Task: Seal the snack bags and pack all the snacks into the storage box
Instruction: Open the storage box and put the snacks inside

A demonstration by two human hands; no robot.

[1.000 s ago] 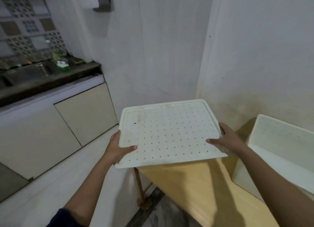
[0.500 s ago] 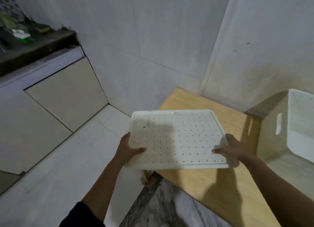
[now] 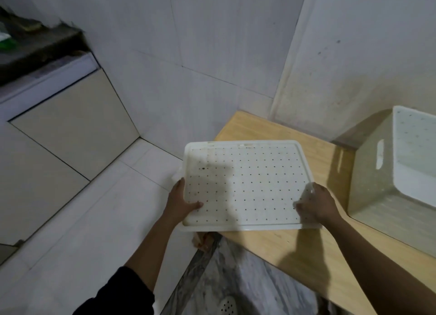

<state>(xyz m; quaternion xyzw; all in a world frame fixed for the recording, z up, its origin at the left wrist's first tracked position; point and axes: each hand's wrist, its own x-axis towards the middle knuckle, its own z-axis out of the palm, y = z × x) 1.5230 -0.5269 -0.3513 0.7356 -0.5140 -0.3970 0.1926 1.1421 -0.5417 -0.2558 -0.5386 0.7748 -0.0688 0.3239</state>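
I hold a flat white lid dotted with small holes, level over the left end of the wooden table. My left hand grips its left edge with the thumb on top. My right hand grips its right edge near the front corner. The white storage box stands open on the table at the right, a slot handle in its near wall, and its inside looks empty where visible. No snack bags show in this view.
White tiled walls meet in a corner behind the table. A low cabinet with a dark counter runs along the left. Pale floor tiles lie below, and marbled flooring sits at my feet.
The lid has come down from in front of the wall to just above the table's left end. The view has tilted down, showing more of the open box.
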